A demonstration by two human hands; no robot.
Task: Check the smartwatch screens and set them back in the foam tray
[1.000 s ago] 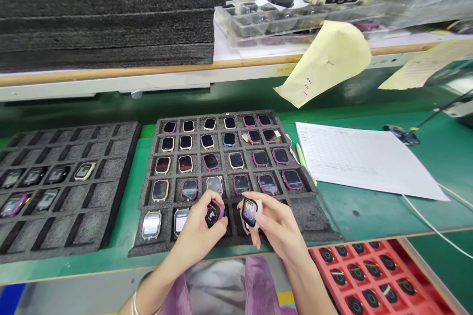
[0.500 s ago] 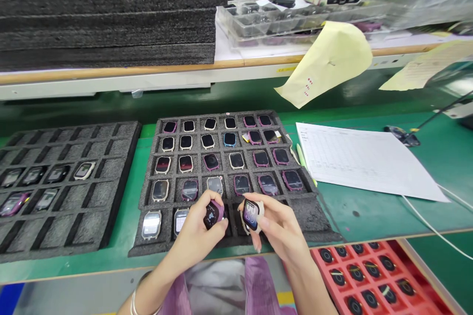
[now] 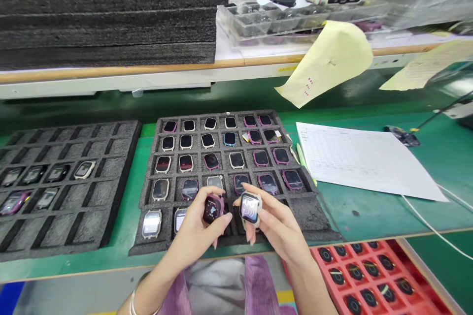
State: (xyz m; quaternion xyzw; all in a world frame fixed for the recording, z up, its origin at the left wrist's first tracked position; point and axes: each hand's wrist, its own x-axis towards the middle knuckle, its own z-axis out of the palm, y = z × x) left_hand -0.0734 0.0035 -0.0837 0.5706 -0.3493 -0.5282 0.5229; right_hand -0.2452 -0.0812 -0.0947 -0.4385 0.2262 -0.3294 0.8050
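Note:
My left hand is closed around a purple smartwatch case, its dark screen lit with a small figure. In my right hand is a cream smartwatch case, screen lit with large pale digits and facing up toward me. Both hands hover over the front row of a black foam tray holding strapless watches in purple, cream and blue. A silver watch sits lit in the front left pocket. Part of another lit watch shows beside my left hand. The pockets under my hands are partly hidden.
Another foam tray at left holds several watches. Printed sheets and a green pen lie at right. A red tray with round black parts is below the table edge. Stacked black foam and clear plastic trays fill the shelf.
Both watches have been tilted, their screens now turned more toward me. The cream watch has shifted slightly and my fingers have changed position around both cases. The trays have stayed put.

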